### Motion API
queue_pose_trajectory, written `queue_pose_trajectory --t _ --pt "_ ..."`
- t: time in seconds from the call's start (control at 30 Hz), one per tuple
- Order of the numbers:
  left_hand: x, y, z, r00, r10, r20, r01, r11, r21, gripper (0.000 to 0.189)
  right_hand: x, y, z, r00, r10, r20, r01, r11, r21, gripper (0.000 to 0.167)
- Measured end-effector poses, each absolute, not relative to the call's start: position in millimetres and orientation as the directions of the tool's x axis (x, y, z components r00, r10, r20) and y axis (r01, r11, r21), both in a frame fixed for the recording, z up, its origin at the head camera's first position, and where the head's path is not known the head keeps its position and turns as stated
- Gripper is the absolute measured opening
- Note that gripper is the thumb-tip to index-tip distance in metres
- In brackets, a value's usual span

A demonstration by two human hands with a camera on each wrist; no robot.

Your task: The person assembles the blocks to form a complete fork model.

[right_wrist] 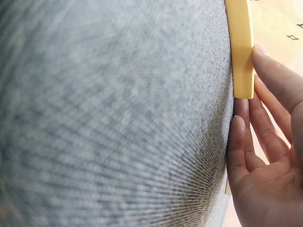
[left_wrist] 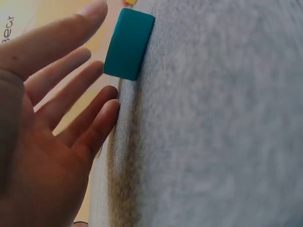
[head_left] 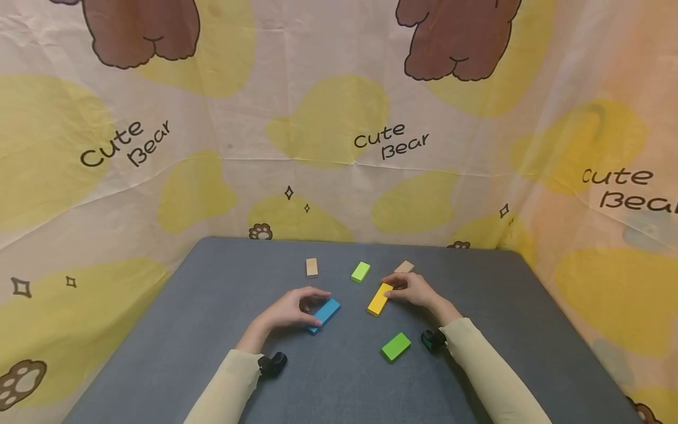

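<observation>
On the grey table, a blue block [head_left: 327,313] lies at a slant beside my left hand [head_left: 290,307]. The thumb overlaps its near part in the head view, while the fingers arch past its far side. In the left wrist view the fingers spread loosely next to the block [left_wrist: 129,45], which looks teal there. My right hand [head_left: 415,290] pinches the far end of a yellow block [head_left: 378,301], thumb on its right edge and index finger round the end. The right wrist view shows the thumb against the yellow block [right_wrist: 242,52]; the index fingertip is hidden behind it.
A green block [head_left: 396,347] lies near my right wrist. Farther back are a light green block [head_left: 361,272], a wooden block [head_left: 312,268] and another wooden block [head_left: 405,267], partly hidden by my right hand. A printed cloth [head_left: 328,123] hangs behind the table.
</observation>
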State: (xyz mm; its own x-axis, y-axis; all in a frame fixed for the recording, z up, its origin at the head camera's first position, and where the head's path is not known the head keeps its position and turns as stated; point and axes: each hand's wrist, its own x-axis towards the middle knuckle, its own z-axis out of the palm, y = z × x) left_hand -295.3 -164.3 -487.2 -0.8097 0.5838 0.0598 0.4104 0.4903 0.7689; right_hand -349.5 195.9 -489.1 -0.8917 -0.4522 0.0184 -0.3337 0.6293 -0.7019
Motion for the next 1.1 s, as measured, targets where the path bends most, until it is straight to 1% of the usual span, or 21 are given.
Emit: queue_pose_trajectory --t 0.2,0.5,0.57,0.77,1.1 --pt "-298.4 -164.9 -487.9 -0.773 0.633 0.043 0.421 0.462 0.781 0.073 -349.0 195.6 -488.9 -0.895 -0.446 0.004 -0.319 0.633 -0.705 0.040" --pt "-298.3 -164.2 -485.4 -0.729 0.680 -0.082 0.389 0.510 0.767 0.085 -348.7 195.8 -488.5 -0.890 -0.455 0.010 -0.329 0.628 -0.705 0.041" --pt "-298.0 -164.1 -485.0 -0.729 0.677 -0.101 0.372 0.516 0.772 0.086 -348.7 195.7 -488.8 -0.892 -0.452 0.007 -0.322 0.624 -0.712 0.041" --pt "-298.6 -163.6 -485.2 -0.749 0.651 -0.121 0.353 0.548 0.758 0.087 -349.8 197.0 -490.7 -0.875 -0.482 0.040 -0.363 0.601 -0.712 0.041" --pt "-298.6 -163.1 -487.1 -0.764 0.638 -0.101 0.369 0.560 0.742 0.089 -348.9 196.9 -487.6 -0.874 -0.484 0.041 -0.367 0.603 -0.708 0.040"
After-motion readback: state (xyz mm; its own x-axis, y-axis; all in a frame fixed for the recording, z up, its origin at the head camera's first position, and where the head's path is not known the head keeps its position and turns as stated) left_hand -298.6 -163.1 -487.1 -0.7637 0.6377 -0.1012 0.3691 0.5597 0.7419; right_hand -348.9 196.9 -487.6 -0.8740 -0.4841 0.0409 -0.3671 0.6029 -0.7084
